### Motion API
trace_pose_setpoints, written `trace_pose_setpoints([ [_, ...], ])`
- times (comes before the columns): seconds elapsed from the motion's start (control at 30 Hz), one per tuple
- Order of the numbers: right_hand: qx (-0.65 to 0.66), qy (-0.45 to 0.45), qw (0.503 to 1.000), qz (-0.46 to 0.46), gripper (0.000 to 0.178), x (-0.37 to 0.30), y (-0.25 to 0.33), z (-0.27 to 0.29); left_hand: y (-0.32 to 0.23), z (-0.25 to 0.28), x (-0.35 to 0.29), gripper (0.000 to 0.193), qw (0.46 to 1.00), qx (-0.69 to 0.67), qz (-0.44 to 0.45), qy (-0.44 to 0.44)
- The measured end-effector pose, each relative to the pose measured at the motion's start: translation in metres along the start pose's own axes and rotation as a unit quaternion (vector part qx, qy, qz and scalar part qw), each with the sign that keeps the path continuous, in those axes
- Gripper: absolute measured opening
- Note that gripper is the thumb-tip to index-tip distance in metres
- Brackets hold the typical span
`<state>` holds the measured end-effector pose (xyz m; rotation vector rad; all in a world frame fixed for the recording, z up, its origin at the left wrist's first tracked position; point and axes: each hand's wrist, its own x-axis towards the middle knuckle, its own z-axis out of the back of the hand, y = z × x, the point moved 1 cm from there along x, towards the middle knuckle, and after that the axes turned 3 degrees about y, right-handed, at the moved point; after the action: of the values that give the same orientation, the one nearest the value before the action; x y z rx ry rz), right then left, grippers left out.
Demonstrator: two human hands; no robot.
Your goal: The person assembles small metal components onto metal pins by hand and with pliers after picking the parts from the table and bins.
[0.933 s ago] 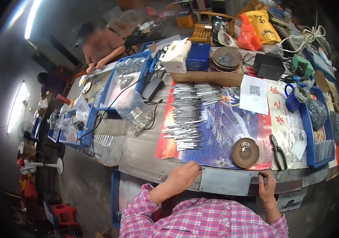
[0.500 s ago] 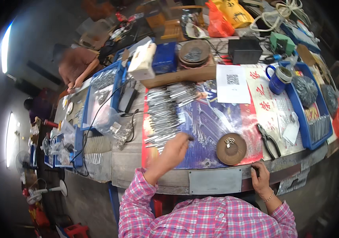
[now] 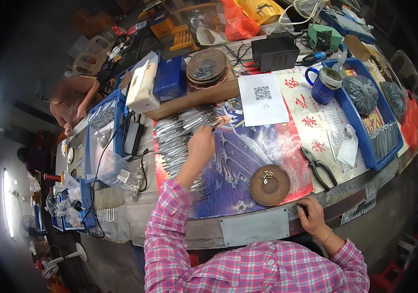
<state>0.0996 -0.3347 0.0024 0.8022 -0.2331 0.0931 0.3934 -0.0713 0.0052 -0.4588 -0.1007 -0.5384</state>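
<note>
The slim metal rods (image 3: 170, 146) lie in packed rows just left of and beyond the person's left hand (image 3: 202, 147), whose fingers are drawn together at their near edge; whether it grips a rod cannot be told. The right hand (image 3: 312, 214) rests at the worktop (image 3: 143, 210) edge, fingers curled, its contents unclear. Just beyond it and slightly left sits a round brown bowl (image 3: 270, 194) with small metal pieces (image 3: 266, 177); black-handled pliers (image 3: 318, 168) lie straight beyond it. Farther out to its right stands a blue tray (image 3: 384, 163).
</note>
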Motion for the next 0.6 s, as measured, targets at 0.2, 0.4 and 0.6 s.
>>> trace_pose_setpoints([
  [0.2,0.003,-0.010,1.000,0.007,0.014,0.001,-0.001,-0.001,0.007,-0.008,0.012,0.014,0.996,0.075,0.035,0.027],
  [0.4,0.001,-0.004,1.000,0.000,0.014,0.002,-0.001,0.000,0.004,-0.009,0.009,0.010,0.992,0.119,-0.003,0.032],
  [0.6,0.004,-0.008,1.000,0.001,0.013,0.000,-0.001,0.000,-0.002,-0.007,0.006,0.009,0.991,0.136,-0.010,-0.001],
])
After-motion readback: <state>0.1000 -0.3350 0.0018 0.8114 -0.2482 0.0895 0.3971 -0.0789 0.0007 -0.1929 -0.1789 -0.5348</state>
